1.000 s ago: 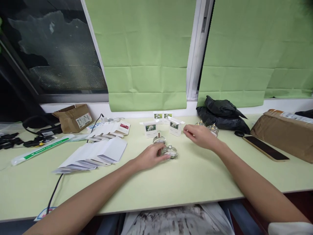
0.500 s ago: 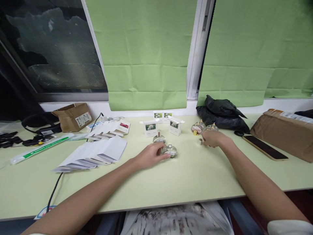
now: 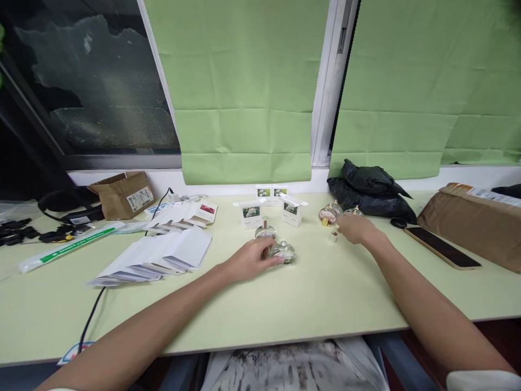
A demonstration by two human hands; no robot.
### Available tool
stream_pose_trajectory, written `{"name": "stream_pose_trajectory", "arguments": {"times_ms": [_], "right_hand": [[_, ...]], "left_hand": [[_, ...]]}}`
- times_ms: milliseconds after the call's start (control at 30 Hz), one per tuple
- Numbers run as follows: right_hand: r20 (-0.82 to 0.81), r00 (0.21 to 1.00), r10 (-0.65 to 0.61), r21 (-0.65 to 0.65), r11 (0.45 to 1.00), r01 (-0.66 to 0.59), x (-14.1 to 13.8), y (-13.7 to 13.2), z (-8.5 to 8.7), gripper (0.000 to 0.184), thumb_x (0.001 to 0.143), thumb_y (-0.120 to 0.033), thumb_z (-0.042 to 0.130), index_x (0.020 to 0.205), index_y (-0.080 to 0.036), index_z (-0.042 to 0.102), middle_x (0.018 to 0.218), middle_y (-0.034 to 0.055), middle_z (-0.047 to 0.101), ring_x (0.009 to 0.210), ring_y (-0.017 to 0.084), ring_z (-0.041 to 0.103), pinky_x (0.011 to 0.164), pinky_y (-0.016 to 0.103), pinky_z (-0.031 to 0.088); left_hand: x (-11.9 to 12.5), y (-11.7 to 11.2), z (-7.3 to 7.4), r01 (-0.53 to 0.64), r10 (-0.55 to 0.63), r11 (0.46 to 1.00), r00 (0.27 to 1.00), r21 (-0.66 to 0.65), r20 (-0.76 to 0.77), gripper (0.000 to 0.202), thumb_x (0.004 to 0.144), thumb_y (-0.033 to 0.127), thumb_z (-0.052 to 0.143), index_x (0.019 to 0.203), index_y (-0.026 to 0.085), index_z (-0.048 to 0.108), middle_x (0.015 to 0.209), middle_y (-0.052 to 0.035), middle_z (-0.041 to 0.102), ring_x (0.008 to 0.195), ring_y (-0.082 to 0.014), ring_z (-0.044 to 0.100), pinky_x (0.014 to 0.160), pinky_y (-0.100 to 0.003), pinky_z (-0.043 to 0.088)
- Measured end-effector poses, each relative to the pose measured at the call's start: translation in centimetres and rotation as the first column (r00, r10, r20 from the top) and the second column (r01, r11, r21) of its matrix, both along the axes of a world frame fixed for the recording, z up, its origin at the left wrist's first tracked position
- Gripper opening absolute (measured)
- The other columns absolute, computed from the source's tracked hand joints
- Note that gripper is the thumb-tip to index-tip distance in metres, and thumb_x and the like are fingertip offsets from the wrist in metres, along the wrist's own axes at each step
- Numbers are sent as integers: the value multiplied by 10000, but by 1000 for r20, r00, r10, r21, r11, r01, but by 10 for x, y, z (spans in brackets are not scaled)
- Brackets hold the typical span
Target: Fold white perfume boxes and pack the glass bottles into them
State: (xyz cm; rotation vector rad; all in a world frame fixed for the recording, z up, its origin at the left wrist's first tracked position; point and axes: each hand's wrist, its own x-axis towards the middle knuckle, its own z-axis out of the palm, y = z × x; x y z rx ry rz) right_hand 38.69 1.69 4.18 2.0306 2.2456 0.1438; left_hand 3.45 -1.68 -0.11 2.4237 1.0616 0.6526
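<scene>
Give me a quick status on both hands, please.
Left hand grips glass bottle. Right hand beside small cap, grip unclear. White boxes behind, apart.

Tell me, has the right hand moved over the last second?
Yes. The right hand shifted rightward, away from the open white box and over to the glass bottles by the black bag.
</scene>
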Motion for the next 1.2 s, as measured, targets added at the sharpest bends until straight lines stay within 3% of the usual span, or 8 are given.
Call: {"name": "stream_pose_trajectory", "arguments": {"times_ms": [167, 300, 367, 467, 633, 800, 933, 1200], "right_hand": [[-6, 1000, 4, 173, 985, -3, -24, -8, 5, 250, 1034, -125, 480, 1268, -119, 566, 1122, 224, 718, 1006, 326, 724, 806, 354, 469], [-151, 948, 281, 372, 905, -209, -56, -16, 0, 153, 1082, -202, 427, 1127, -145, 561, 1009, 161, 711, 874, 273, 673, 732, 332, 423], [-235, 859, 455, 460, 831, -314, -71, -22, -3, 134, 1086, -214, 429, 1087, -180, 558, 1015, 128, 695, 893, 256, 642, 749, 331, 426], [-384, 612, 691, 548, 704, -451, -88, -34, -7, 123, 1095, -232, 441, 1104, -226, 563, 1042, 79, 677, 945, 224, 617, 815, 328, 457], [-505, 369, 780, 566, 622, -541, -97, -43, -12, 118, 1092, -259, 493, 1138, -243, 601, 1040, 61, 660, 923, 195, 615, 840, 329, 486], [-548, 338, 765, 532, 630, -565, -97, -43, -14, 145, 1084, -274, 525, 1159, -247, 647, 1023, 59, 673, 964, 205, 618, 858, 340, 491], [-655, 295, 696, 489, 688, -536, -99, -41, -16, 157, 1074, -309, 553, 1152, -254, 678, 1057, 50, 705, 976, 202, 629, 846, 332, 498], [-937, -24, 348, 319, 829, -460, -103, -21, -31, 268, 993, -463, 684, 1059, -204, 707, 973, 29, 680, 891, 173, 637, 839, 317, 545]], "left_hand": [[0, -1, 1, 14, -14, 1000, 1000, 7, -12, 397, 973, 583, 629, 870, 214, 526, 783, 16, 560, 704, -163, 505, 632, -273, 333], [1, -1, 2, 12, -11, 1000, 1000, 20, -12, 393, 977, 563, 631, 854, 213, 502, 772, 20, 552, 699, -160, 496, 636, -273, 331], [1, -1, 2, 14, -14, 1000, 1000, 22, -7, 397, 976, 556, 634, 840, 212, 490, 763, 23, 545, 693, -157, 491, 636, -273, 331], [1, -1, 1, 16, -16, 1000, 1000, 19, 1, 394, 971, 549, 643, 838, 212, 490, 760, 24, 536, 691, -155, 485, 634, -274, 334], [1, 0, -1, 17, -17, 1000, 1000, 13, 12, 372, 965, 550, 650, 868, 212, 527, 751, 29, 532, 684, -154, 477, 622, -273, 328], [2, -2, 0, 13, -13, 1000, 999, 13, 29, 354, 963, 546, 650, 891, 210, 567, 752, 27, 545, 681, -152, 478, 620, -273, 331], [2, -3, 1, 9, -9, 1000, 999, 2, 34, 346, 962, 540, 649, 887, 209, 579, 751, 27, 548, 680, -153, 481, 616, -275, 330], [2, -1, -2, 22, -20, 999, 997, -30, 68, 372, 980, 554, 621, 873, 202, 570, 752, 22, 541, 678, -155, 480, 618, -281, 333]]}}
